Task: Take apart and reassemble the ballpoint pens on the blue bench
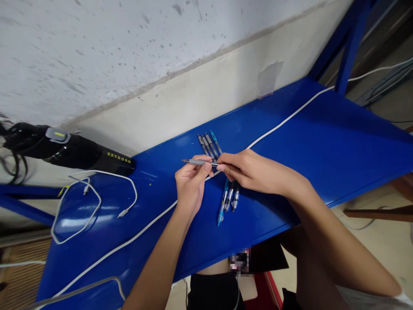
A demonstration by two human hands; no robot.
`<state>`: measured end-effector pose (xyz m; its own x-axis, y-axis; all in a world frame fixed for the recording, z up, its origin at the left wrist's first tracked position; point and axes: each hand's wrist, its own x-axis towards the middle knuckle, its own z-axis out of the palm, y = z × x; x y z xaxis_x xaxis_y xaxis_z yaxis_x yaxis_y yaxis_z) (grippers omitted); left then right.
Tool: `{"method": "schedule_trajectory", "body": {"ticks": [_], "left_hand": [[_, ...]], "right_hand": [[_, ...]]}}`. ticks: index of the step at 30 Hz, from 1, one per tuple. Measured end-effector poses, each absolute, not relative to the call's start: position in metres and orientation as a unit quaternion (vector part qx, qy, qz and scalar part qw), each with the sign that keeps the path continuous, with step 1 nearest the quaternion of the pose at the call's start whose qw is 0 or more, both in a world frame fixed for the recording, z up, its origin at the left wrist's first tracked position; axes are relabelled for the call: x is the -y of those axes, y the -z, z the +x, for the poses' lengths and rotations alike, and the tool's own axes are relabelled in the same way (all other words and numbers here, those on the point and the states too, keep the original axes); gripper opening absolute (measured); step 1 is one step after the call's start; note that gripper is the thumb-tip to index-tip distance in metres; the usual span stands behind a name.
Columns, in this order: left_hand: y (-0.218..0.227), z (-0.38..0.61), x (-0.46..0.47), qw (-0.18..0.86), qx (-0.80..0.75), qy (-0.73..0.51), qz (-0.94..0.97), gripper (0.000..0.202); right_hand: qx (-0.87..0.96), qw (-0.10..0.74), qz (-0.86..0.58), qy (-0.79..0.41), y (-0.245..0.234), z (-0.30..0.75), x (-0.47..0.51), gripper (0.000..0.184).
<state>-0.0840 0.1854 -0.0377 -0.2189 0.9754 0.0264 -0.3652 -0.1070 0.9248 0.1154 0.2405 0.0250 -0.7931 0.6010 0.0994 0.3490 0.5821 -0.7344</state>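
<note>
Left hand (190, 186): pinched on slim grey pen (197, 162) | right hand (254, 172): fingertips at pen's end, grip unclear | Lying apart on blue metal shelf (322, 129): upper pen group (208, 145), lower pen group (228, 197)

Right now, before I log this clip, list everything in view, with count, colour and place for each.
Held pen: one, grey, between the hands.
Far pen group: about four, grey and blue, side by side on the shelf beyond the hands.
Near pen group: about three, dark and blue, on the shelf just below the right hand.
Blue metal shelf: one, blue, under everything, against the wall.
White cable: one long run, white, along the shelf.
Looped charging cable: one, white, at the shelf's left end.
EXTRORD device: one, black, beside the wall at left.
Painted wall: one, white and cream, behind the shelf.
Left hand: one, gripping the held pen.
Right hand: one, fingertips at the held pen.
</note>
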Motion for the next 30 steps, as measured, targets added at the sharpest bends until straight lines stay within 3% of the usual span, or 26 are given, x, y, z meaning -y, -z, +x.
{"method": "schedule_trajectory", "body": {"ticks": [9, 16, 21, 25, 30], "left_hand": [[0.037, -0.086, -0.185, 0.546, -0.387, -0.646, 0.367, 0.019], [0.037, -0.085, -0.184, 0.543, -0.359, -0.638, 0.411, 0.017], [0.041, -0.087, -0.186, 0.451, -0.453, -0.627, 0.445, 0.038], [0.041, -0.097, -0.189, 0.308, -0.555, -0.605, 0.481, 0.033], [0.043, -0.108, -0.194, 0.169, -0.587, -0.482, 0.628, 0.027]], "right_hand": [[0.846, 0.240, -0.275, -0.389, -0.024, 0.116, -0.239, 0.019], [0.731, 0.280, -0.254, -0.568, -0.021, 0.119, -0.245, 0.033], [0.627, 0.430, -0.312, -0.569, -0.016, 0.122, -0.253, 0.035], [0.532, 0.569, -0.325, -0.537, -0.015, 0.122, -0.261, 0.037], [0.425, 0.596, -0.310, -0.606, -0.025, 0.124, -0.268, 0.036]]}}
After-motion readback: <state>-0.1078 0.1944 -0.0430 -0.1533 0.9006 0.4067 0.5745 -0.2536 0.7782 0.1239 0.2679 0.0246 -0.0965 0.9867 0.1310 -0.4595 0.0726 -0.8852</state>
